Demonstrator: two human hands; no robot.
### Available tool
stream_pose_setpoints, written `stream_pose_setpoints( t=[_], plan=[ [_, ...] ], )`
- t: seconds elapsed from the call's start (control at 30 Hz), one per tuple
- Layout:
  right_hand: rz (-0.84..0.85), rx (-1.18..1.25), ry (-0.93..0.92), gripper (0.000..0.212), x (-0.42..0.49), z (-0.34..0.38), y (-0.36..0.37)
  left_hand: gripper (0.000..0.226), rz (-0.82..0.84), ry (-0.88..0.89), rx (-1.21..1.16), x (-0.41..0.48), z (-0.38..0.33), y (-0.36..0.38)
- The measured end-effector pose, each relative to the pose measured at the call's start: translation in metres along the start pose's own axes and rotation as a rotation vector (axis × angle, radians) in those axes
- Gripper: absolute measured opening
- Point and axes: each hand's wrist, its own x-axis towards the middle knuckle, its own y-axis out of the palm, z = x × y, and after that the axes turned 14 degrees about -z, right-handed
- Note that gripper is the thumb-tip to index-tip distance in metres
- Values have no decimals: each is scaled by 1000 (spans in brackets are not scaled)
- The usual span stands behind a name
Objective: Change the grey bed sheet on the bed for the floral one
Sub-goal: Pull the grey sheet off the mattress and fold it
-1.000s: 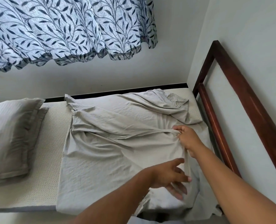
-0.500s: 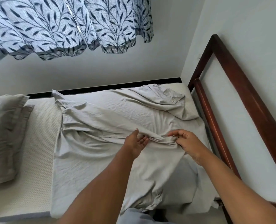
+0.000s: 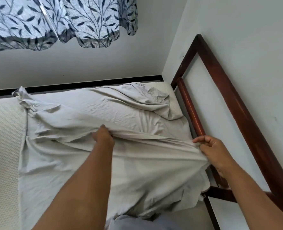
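- Two hands hold one raised fold of the grey sheet: the left hand bunches it in curled fingers halfway along the mattress, and the right hand pinches it at the end beside the wooden frame.
- The fold runs lengthwise between them.
- Slack sheet lies beyond, toward the far edge, nearer the left hand.

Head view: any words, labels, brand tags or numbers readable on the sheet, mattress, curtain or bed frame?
No readable text anywhere in this view.
grey bed sheet: plain, no tag showing.
mattress: woven texture only.
curtain: leaf print only.
bed frame: bare wood.
wall: a few small dark specks beside the frame, too small to tell what they are.
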Motion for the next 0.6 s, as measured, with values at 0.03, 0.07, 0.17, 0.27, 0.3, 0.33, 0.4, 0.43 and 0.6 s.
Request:
stream_pose_setpoints(
  t=[0.03,0.07,0.17,0.27,0.3,0.33,0.4,0.43,0.6],
  plan=[
    [-56,-36,-26,32,1,-4,-3,40,10,68,24,-6,-10,9],
    [-104,-87,-53,33,3,-8,-5,45,34,154,50,-12,-16,19],
    [-208,-242,-64,38,13,-27,-8,48,225,299,46,-48,-27,49],
    [-292,-397,-54,37,20,-39,-15,52,372,368,64,-78,-24,79],
    [-316,-448,-74,36,22,-42,-17,55,399,384,70,-87,-23,87],
    [-340,-494,-92,35,24,-45,-20,56,429,396,69,-95,-22,94],
    [-371,-571,-114,34,30,-51,-30,51,479,424,72,-109,-15,106],
    [-377,-607,-120,34,35,-56,-35,45,493,449,96,-115,-9,112],
    [-220,-727,-18,39,62,-98,-51,31,543,483,272,-127,31,127]
  ],
)
